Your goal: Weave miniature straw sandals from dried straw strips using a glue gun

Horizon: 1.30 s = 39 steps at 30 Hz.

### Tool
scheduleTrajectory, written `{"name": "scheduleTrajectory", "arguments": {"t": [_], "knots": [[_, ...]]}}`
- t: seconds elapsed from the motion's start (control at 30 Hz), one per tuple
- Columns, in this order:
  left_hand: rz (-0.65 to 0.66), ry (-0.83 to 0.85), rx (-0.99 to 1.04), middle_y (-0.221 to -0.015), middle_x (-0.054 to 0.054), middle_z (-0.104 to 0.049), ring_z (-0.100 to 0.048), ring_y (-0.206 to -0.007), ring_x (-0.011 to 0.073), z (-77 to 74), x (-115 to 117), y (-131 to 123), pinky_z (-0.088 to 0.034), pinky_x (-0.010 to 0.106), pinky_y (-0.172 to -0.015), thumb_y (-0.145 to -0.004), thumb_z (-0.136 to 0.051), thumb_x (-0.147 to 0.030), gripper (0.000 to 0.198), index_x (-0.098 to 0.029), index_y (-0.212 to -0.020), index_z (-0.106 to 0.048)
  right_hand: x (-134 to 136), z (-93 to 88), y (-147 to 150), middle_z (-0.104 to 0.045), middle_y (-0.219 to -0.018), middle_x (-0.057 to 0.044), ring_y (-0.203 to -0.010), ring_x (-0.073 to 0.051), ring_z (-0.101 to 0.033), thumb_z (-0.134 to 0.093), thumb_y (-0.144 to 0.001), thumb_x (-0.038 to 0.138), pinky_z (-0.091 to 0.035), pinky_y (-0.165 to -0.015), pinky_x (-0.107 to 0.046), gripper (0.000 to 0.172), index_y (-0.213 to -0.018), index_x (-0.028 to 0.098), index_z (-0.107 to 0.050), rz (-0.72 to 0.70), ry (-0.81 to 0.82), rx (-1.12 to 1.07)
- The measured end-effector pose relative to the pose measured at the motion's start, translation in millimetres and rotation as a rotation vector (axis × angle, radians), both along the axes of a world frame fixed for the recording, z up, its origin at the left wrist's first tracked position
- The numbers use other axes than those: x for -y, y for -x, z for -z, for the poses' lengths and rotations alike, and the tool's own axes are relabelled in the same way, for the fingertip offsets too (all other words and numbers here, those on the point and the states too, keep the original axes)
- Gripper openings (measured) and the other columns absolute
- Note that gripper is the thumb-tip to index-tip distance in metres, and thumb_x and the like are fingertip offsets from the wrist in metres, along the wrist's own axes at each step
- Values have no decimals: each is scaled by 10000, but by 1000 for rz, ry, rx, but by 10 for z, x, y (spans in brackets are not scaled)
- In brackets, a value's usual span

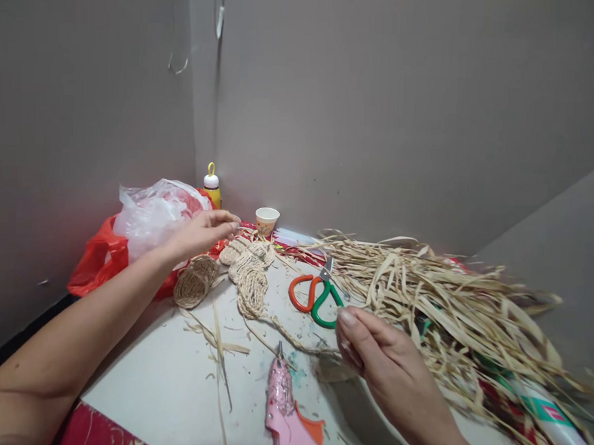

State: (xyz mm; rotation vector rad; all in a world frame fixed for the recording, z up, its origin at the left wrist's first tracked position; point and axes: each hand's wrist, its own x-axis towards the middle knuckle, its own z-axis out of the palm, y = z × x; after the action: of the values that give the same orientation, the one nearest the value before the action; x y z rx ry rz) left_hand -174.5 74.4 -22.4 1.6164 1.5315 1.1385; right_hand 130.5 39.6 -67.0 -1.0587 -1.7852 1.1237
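Observation:
My left hand (206, 232) reaches out over the far left of the table, thumb and fingertips drawn together. Whatever they may pinch is too small to make out. Just below it lie woven straw coils (249, 273) and a separate round coil (196, 282). My right hand (384, 365) hovers at the right with curled fingers pressed to the thumb; their contents are hidden. A thin plaited straw cord (293, 339) runs from the coils towards this hand. Scissors (318, 294) with one orange and one green handle lie just beyond it.
A pink glue gun (283, 407) lies at the near edge. Dry straw strips (450, 293) are heaped on the right, beside a white and green package (556, 413). Plastic bags (155, 217), a yellow bottle (213, 186) and a paper cup (266, 220) stand by the walls.

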Motion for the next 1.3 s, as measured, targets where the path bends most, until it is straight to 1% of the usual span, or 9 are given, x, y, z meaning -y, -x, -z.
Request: {"name": "scheduleTrajectory", "arguments": {"t": [0.2,0.3,0.43,0.53,0.63,0.87,1.13,1.2,1.3], "knots": [[-42,84,-479,-808,84,-718,-644,-769,253,320,56,-292,-431,348,-723,-745,-611,-358,319,-180,-1007,-655,5,28,-21,-311,-464,54,-444,-98,-277,-503,-868,623,-228,-437,-261,579,-484,214,-359,-2,-12,-2],[-71,111,-619,-807,93,-719,-651,-800,282,443,38,-340,-422,349,-707,-755,-589,-375,359,-193,-1062,-621,19,-11,-3,-392,-460,45,-440,-102,-362,-539,-879,553,-303,-453,-247,526,-507,204,-413,-51,32,-13],[-73,133,-693,-856,116,-720,-657,-824,305,481,19,-354,-425,353,-694,-776,-557,-394,386,-184,-1098,-593,8,-26,54,-597,-790,0,-674,-144,-561,-661,-828,395,-470,-610,-257,209,-909,223,-575,-127,114,-106],[-88,140,-681,-927,144,-714,-653,-874,329,498,21,-357,-427,364,-706,-778,-557,-410,436,-169,-1140,-576,-24,16,85,-594,-1114,-64,-848,-179,-604,-668,-812,351,-515,-735,-327,477,-1244,278,-478,-92,102,-82],[-71,160,-604,-925,125,-714,-657,-863,313,539,28,-379,-428,342,-695,-727,-623,-375,499,-167,-1178,-571,-50,76,93,-595,-1175,-99,-917,-215,-616,-613,-845,384,-518,-807,-397,483,-1293,264,-480,-49,67,29],[3,230,-205,-524,-60,-582,-565,-484,169,599,9,-469,-383,248,-488,-655,-604,-161,520,-152,-1170,-532,-38,150,123,-639,-1233,-157,-1059,-293,-620,-559,-861,404,-481,-934,-488,505,-1302,158,-549,13,-115,292],[13,120,250,-584,-96,-495,-518,-494,107,381,311,-899,-418,219,-516,-746,-560,-218,430,-192,-1154,-430,162,207,220,-500,-1401,-266,-1255,-393,-510,-649,-788,421,-441,-990,-566,892,-1504,59,-259,16,-340,499],[55,87,407,-616,-90,-513,-536,-526,107,315,453,-1035,-419,222,-533,-752,-616,-230,476,-199,-1189,-431,189,231,225,-546,-1348,-280,-1196,-396,-563,-629,-813,394,-473,-953,-559,825,-1486,42,-305,16,-397,474],[168,101,557,-688,-47,-581,-607,-649,134,217,615,-1142,-475,265,-638,-792,-636,-289,479,-204,-1223,-444,175,202,209,-650,-1244,-218,-1101,-335,-642,-511,-903,316,-494,-939,-508,519,-1373,97,-514,51,-372,318]]}}
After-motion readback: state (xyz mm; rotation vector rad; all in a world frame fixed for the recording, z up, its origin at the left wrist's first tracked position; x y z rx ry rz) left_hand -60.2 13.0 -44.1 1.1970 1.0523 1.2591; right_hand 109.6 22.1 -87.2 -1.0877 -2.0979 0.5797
